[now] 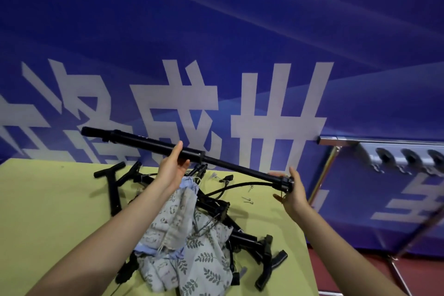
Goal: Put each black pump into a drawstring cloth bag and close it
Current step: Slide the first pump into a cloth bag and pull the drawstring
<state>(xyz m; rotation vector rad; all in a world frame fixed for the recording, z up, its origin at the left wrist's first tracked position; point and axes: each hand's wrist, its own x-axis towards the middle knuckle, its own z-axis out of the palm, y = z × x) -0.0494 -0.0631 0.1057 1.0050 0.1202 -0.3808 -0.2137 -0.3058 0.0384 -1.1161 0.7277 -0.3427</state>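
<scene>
A long black pump [187,152] is held in the air above the far part of the yellow-green surface [48,199], slanting from upper left down to lower right. The left hand [171,168] is curled round the barrel near its middle, thumb on the far side, fingers [183,165] wrapped under it. The right hand [292,193] is set at the pump's lower right end; its fingers are loosely bent round the end fitting, and how tightly it is pinched cannot be told. A thin black hose [240,186] is seen running from that end back toward the left.

Below the hands, a heap of cloth bags [187,243] is spread on the surface: pale fabric with leaf and small outline prints, with a light blue hem showing. The bags are tangled with a pile of other black pumps [245,238], whose T-handles and foot pieces stick out to the right and near edge. One more pump with a T-handle [111,183] is laid at the far left of the heap.

A few small metal pieces [247,200] are scattered on the surface right of the heap. Behind everything a blue banner [216,31] with large white characters is hung. At right, a metal stand [336,142] is placed beyond the surface edge, over a red floor [355,279].
</scene>
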